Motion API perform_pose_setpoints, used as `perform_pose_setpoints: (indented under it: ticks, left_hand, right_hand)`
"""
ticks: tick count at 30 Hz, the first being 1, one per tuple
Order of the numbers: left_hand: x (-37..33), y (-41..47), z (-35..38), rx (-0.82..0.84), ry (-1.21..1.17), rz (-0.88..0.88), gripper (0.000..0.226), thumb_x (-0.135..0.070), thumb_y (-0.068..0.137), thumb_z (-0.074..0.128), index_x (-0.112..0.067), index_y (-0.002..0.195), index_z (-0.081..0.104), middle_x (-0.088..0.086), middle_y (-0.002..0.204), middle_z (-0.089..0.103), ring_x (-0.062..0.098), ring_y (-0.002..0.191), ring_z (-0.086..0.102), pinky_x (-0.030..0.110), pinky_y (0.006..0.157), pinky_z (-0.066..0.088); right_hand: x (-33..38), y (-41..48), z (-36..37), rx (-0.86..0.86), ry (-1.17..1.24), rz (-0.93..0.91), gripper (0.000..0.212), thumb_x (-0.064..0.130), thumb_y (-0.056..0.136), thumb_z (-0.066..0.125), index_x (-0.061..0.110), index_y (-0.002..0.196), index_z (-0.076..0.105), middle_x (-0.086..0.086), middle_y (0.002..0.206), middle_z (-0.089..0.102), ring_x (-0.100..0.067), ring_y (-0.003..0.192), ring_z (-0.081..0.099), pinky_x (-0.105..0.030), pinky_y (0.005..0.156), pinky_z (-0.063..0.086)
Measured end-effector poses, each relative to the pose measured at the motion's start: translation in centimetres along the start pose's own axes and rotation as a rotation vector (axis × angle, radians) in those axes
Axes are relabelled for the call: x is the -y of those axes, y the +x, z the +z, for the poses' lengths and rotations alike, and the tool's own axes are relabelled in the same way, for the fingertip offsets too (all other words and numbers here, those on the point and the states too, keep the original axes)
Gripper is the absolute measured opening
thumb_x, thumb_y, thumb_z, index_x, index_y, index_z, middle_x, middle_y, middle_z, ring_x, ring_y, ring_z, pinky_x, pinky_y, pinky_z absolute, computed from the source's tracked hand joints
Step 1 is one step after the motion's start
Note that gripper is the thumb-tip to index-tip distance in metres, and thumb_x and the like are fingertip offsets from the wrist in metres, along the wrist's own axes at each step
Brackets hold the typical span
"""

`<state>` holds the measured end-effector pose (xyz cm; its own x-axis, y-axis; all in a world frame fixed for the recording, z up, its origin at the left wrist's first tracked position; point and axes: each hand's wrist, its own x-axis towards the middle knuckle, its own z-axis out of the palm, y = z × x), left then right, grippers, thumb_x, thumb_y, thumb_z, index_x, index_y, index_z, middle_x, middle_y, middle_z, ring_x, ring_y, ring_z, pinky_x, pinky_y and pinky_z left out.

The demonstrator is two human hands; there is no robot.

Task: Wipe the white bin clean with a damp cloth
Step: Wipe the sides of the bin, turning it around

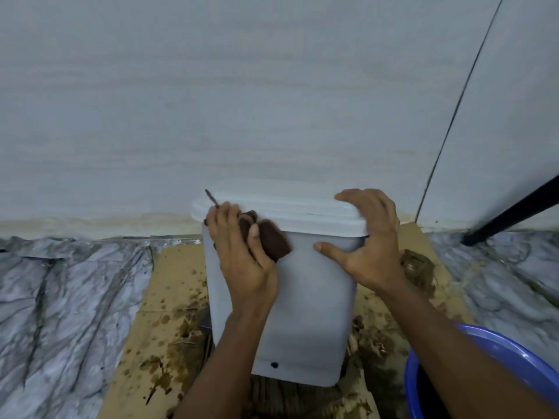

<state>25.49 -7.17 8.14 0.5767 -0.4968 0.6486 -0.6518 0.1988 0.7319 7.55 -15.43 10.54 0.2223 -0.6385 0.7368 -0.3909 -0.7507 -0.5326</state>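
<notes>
The white bin (pixel 305 297) stands on stained cardboard (pixel 169 285) close to the wall (pixel 242 101), with open floor (pixel 60 297) to its left. The left hand (pixel 242 255) clamps a brown cloth (pixel 273 240) against the bin's upper front, just under the lid (pixel 281 207). The right hand (pixel 370 240) is spread over the lid's right edge. A blue basin (pixel 484 358) sits near right.
</notes>
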Motion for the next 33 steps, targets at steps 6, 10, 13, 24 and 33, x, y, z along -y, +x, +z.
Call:
perform_pose_setpoints:
  ticks: [6, 10, 13, 24, 33]
  left_hand:
    - [-2.5, -0.4, -1.2, 0.088, -0.003, 0.114, 0.051, -0.037, 0.109, 0.037, -0.001, 0.143, 0.053, 0.009, 0.153, 0.041, 0.022, 0.149, 0.033, 0.026, 0.120, 0.032]
    - [-3.2, -0.5, -1.1, 0.152, 0.073, 0.205, 0.046, -0.026, 0.106, 0.052, -0.002, 0.145, 0.051, 0.013, 0.150, 0.045, 0.024, 0.148, 0.035, 0.035, 0.121, 0.033]
    - [-2.9, -0.1, -1.9, 0.069, 0.072, 0.048, 0.041, -0.026, 0.102, 0.060, -0.002, 0.135, 0.056, 0.017, 0.149, 0.047, 0.028, 0.146, 0.037, 0.026, 0.120, 0.031]
    - [-5.2, -2.0, 1.9, 0.197, 0.126, 0.457, 0.029, -0.014, 0.099, 0.064, 0.007, 0.118, 0.068, 0.024, 0.120, 0.062, 0.039, 0.119, 0.055, 0.050, 0.104, 0.045]
    - [-1.9, 0.2, -1.6, 0.097, 0.214, 0.409, 0.024, -0.011, 0.097, 0.064, 0.007, 0.112, 0.069, 0.022, 0.114, 0.063, 0.042, 0.112, 0.057, 0.047, 0.104, 0.044]
  right_hand:
    - [0.9, -0.7, -0.5, 0.015, -0.043, 0.011, 0.074, 0.054, 0.060, 0.087, 0.024, 0.124, 0.063, 0.008, 0.132, 0.059, -0.027, 0.131, 0.047, -0.058, 0.105, 0.038]
    - [1.3, -0.9, -0.9, 0.022, -0.043, 0.015, 0.074, 0.056, 0.061, 0.084, 0.026, 0.125, 0.063, 0.012, 0.134, 0.058, -0.026, 0.133, 0.045, -0.059, 0.106, 0.037]
    - [1.9, -1.1, -0.9, 0.027, -0.055, 0.034, 0.074, 0.057, 0.059, 0.085, 0.028, 0.123, 0.062, 0.017, 0.133, 0.056, -0.020, 0.134, 0.041, -0.058, 0.109, 0.034]
    - [1.6, -0.9, -1.3, 0.058, -0.034, 0.029, 0.059, 0.040, 0.069, 0.068, 0.024, 0.125, 0.063, 0.009, 0.134, 0.059, -0.025, 0.134, 0.043, -0.057, 0.108, 0.034]
    - [2.6, -1.1, -1.7, 0.075, 0.020, 0.075, 0.057, 0.062, 0.081, 0.060, 0.027, 0.126, 0.062, 0.014, 0.135, 0.057, -0.019, 0.136, 0.039, -0.055, 0.110, 0.031]
